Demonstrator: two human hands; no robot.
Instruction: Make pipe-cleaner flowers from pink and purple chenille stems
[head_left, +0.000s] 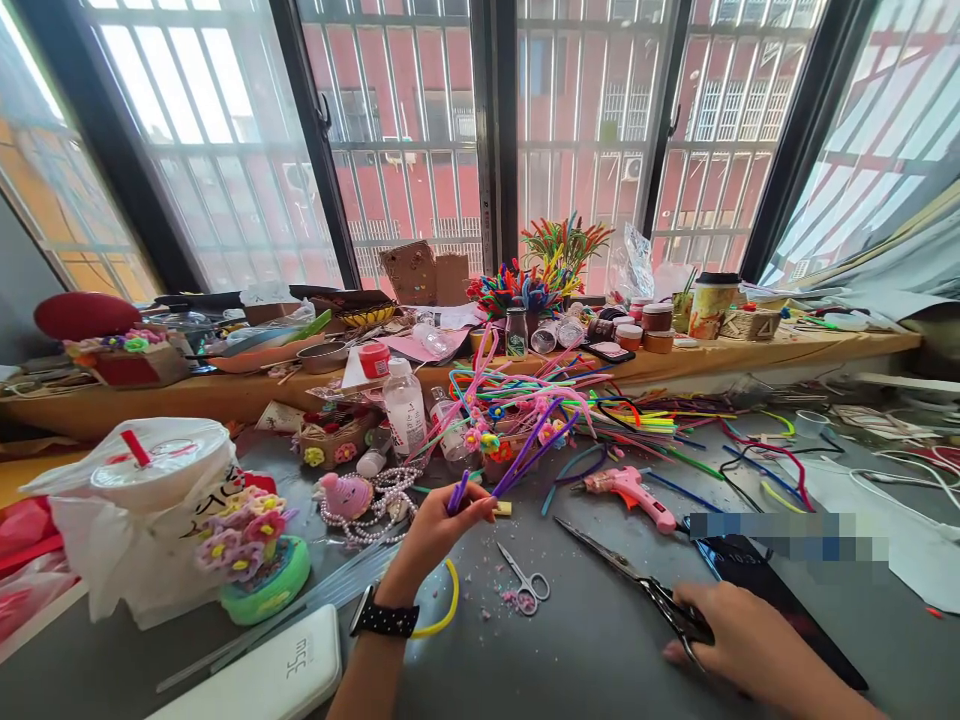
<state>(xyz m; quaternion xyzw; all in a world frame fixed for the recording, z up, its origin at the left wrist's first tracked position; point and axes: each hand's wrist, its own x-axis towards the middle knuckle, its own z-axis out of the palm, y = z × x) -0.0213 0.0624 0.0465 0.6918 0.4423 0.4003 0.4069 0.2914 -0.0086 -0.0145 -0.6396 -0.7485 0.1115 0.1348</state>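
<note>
Purple pipe cleaners (527,452) are pinched in my left hand (444,522), their long ends reaching up and to the right, with short purple pieces showing above the fingers. On the right, my right hand (733,635) is closed round the handles of a large pair of scissors (609,556). Its blades point away to the left, low over or on the grey table. Between my hands lie small silver scissors (523,582) among pink fluff clippings. A pink glue gun (631,494) rests beyond the large scissors. Under my left wrist curves a yellow pipe cleaner (450,605).
Behind my hands sits a heap of coloured pipe cleaners (517,390) beside bottles. A bagged drink cup (161,470), fuzzy flowers on a green base (270,585) and a white power bank (289,660) stand left. A dark phone (787,605) lies right. Jars line the ledge below the window.
</note>
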